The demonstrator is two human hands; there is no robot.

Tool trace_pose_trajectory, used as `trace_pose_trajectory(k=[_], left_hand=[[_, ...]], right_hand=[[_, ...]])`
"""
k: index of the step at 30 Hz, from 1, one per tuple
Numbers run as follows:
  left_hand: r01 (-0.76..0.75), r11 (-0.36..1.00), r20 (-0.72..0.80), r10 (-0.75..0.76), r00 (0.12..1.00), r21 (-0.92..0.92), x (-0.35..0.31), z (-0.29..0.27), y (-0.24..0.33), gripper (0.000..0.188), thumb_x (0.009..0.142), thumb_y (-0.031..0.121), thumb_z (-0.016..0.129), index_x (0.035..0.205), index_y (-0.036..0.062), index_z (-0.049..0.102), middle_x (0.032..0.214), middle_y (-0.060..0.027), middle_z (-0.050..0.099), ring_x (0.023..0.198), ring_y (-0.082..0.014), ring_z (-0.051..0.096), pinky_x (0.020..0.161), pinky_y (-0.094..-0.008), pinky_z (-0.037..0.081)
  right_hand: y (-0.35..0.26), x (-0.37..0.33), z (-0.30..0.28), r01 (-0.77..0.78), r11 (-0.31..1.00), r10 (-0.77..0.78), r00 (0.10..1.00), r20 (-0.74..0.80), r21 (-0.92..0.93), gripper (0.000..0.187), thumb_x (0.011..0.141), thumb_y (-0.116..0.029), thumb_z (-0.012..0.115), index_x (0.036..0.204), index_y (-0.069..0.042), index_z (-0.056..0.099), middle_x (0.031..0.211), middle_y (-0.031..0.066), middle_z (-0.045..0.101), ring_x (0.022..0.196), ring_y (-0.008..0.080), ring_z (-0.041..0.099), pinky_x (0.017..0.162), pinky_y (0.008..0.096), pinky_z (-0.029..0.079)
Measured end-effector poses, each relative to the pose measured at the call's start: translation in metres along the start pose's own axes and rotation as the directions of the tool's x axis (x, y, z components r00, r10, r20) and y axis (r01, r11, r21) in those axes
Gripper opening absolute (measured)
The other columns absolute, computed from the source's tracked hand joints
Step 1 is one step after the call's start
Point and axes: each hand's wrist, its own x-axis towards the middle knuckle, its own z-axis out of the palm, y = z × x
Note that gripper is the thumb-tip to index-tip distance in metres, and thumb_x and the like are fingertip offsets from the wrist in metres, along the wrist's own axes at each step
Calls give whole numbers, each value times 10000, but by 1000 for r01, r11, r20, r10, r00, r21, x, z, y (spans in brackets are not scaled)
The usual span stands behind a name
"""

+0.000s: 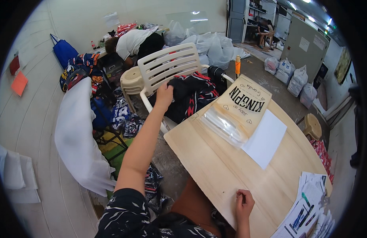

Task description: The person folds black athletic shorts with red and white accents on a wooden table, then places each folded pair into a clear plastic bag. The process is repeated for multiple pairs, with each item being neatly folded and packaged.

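My left hand [165,96] reaches out over a white plastic chair [171,63], its fingers closed on the edge of a black garment [183,88]. A pile of black clothing with red and white patterning [199,91] lies on the chair's seat. My right hand [244,203] rests at the near edge of the wooden table [215,158], its fingers curled in a loose fist with nothing visible in them. On the table's far side are clear plastic packaging [221,127], a white sheet of paper [266,139] and a lettered wooden panel [243,105].
Papers with pens [304,206] lie at the table's right corner. Packed clothes [126,115] and a white cloth [78,135] are on the left. A person in a white top [132,41] bends over behind the chair. Filled plastic bags [219,49] stand at the back.
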Motion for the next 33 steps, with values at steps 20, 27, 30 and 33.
trace_pose_trajectory(k=[20,27,30,33], left_hand=[[60,581,468,586,661,-812,-321,-65,313,300,825,-41,521,1105,-15,624,948,-57,653,883,-88,595,798,-248,491],[-304,643,313,664,679,-703,-303,-85,326,227,867,-4,588,1079,-13,667,866,-69,711,787,-68,634,687,-229,512],[-491,722,506,692,515,-488,-330,-90,335,260,787,62,652,1046,63,680,731,-112,682,659,-138,645,616,-296,491],[-560,721,691,645,325,-409,-366,-96,335,365,787,103,626,1152,111,610,739,-175,670,703,-378,673,659,-404,525]], right_hand=[[-135,-116,-46,268,848,-294,956,14,-458,340,876,-98,638,1197,16,629,1215,233,636,1113,417,607,958,445,469],[-165,-145,-65,377,758,-490,868,-84,-532,417,804,-93,745,1197,-32,621,1205,216,600,1113,403,576,956,442,455],[-169,-137,-61,411,798,-548,800,-246,-441,574,769,-44,775,1288,-28,528,1316,271,468,1170,441,498,997,446,423],[-164,-123,-50,431,903,-397,833,-386,0,674,795,11,713,1381,-22,379,1315,169,460,1179,285,506,1004,384,419]])
